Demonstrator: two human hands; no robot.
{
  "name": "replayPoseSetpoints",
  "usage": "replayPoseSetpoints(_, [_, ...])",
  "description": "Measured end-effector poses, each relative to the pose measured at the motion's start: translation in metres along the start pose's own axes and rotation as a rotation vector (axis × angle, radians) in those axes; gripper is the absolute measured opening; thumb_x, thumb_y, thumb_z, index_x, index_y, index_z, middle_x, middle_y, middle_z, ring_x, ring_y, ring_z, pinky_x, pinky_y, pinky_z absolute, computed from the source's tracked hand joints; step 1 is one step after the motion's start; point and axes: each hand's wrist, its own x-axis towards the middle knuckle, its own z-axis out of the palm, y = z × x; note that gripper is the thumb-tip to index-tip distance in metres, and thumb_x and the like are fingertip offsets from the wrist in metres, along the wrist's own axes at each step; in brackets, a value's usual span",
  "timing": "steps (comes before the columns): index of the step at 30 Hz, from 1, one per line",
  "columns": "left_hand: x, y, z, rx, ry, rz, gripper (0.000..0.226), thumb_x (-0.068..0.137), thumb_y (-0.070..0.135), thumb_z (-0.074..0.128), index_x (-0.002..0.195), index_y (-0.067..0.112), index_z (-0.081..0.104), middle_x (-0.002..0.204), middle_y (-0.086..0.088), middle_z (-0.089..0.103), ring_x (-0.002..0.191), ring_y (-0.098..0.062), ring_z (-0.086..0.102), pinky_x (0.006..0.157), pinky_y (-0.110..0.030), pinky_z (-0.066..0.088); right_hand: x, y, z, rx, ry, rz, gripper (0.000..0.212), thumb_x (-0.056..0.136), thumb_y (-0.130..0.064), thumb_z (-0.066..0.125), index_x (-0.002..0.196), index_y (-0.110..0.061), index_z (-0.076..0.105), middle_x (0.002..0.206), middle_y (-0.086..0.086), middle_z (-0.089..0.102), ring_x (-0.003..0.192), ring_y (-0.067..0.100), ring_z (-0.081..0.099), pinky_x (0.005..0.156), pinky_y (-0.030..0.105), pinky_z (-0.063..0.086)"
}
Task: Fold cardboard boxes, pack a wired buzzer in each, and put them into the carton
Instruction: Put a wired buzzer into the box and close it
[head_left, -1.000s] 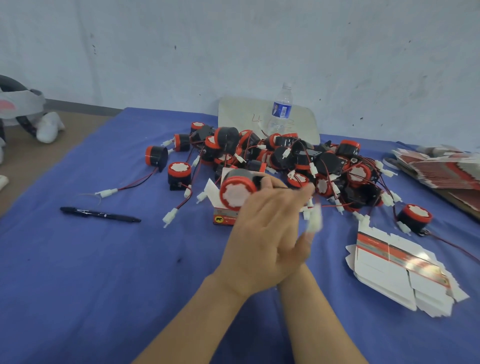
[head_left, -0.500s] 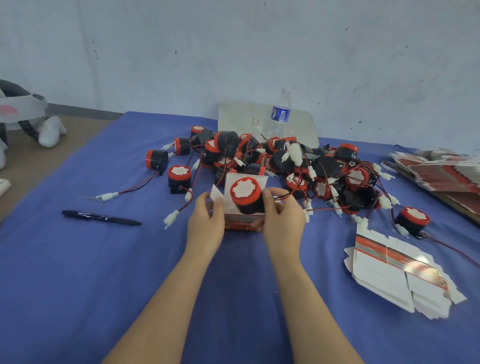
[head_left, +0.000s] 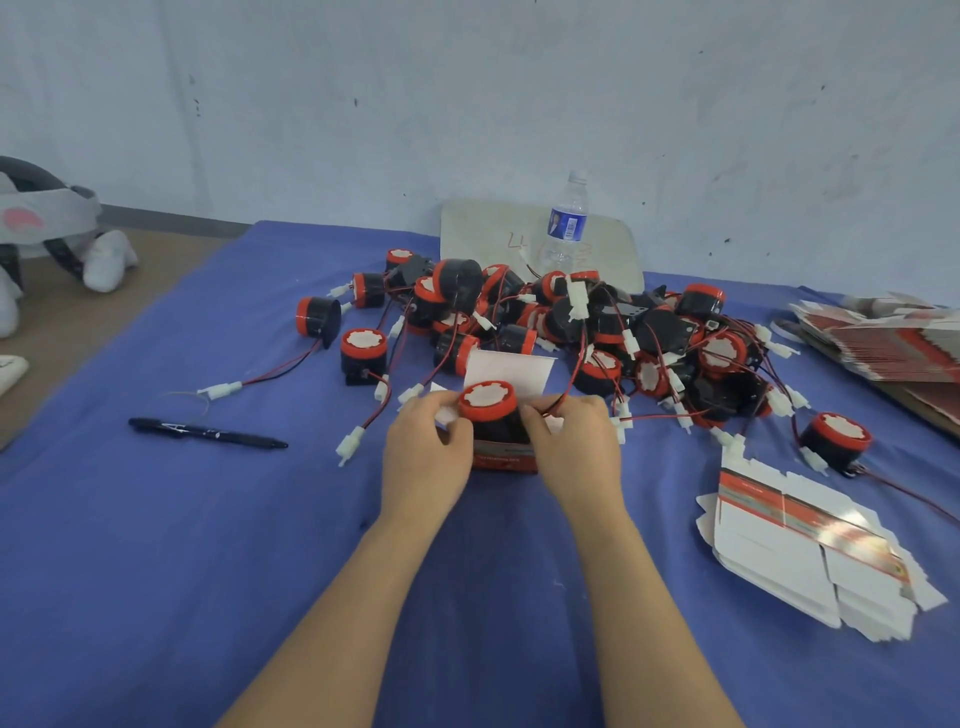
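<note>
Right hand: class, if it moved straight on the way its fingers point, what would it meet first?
The buzzer standing in the open box. The right hand points forward-left, and its curled fingers look to be touching the buzzer's side, though depth is unclear.

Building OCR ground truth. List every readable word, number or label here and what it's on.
"4": red handwriting on the pale rounded board; the red mark beside it is unclear.
Blue label on the clear plastic water bottle: too small to read.
Red band on the small cardboard box holding the black-and-red wired buzzer: blurred.
Stack of flat white-and-red box blanks: print blurred.
</note>
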Motion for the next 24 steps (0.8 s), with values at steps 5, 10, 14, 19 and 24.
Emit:
replayPoseSetpoints(5, [-0.003,0.0,0.0,-0.034,0.038,0.035,0.014,0.094,0.018,0.051,0.096,0.017,0.065,0.092,0.004,0.062,0.083,-0.01,0.058,0.071,-0.025,0.049,-0.003,-0.003,0.008,-0.069,0.12,0.037,0.014,0.096,-0.027,0.055,0.102,-0.016,0.06,0.09,-0.001,0.065,0.081,0.018,0.059,0.06,0.029,0.035])
replayPoseSetpoints(10, [-0.002,-0.006,0.0,0.0,0.03,0.035,0.004,0.091,0.021,0.06,0.09,0.019,0.057,0.088,0.004,0.058,0.077,-0.009,0.056,0.06,-0.018,0.041,-0.007,-0.01,0.01,-0.003,0.006,0.036,0.033,0.093,-0.051,0.049,0.094,-0.019,0.059,0.082,-0.006,0.064,0.077,0.016,0.06,0.057,0.025,0.041])
replayPoseSetpoints(14, [0.001,-0.009,0.005,-0.02,0.007,0.014,0.017,0.091,0.019,0.061,0.106,0.015,0.055,0.107,-0.003,0.054,0.092,-0.017,0.054,0.068,-0.02,0.042,-0.013,-0.015,0.019,-0.18,-0.108,-0.022,0.037,0.094,-0.054,0.044,0.101,-0.022,0.06,0.09,-0.001,0.063,0.079,0.017,0.055,0.059,0.029,0.039])
replayPoseSetpoints(19, [-0.001,-0.009,0.006,-0.074,-0.02,-0.067,0.042,0.09,0.022,0.061,0.126,0.027,0.042,0.081,0.018,0.051,0.072,-0.001,0.055,0.052,-0.01,0.042,-0.011,-0.013,0.016,-0.092,-0.055,0.008,0.016,0.096,-0.031,0.048,0.1,-0.018,0.056,0.089,0.0,0.064,0.079,0.021,0.054,0.061,0.03,0.04])
replayPoseSetpoints(24, [0.001,-0.01,0.006,-0.152,-0.011,-0.133,0.067,0.087,0.023,0.067,0.141,0.023,0.029,0.088,0.022,0.052,0.07,0.011,0.057,0.056,-0.006,0.042,-0.007,-0.01,0.012,-0.11,-0.1,-0.001,0.019,0.096,-0.027,0.047,0.09,-0.014,0.06,0.08,0.001,0.062,0.074,0.021,0.055,0.055,0.029,0.04])
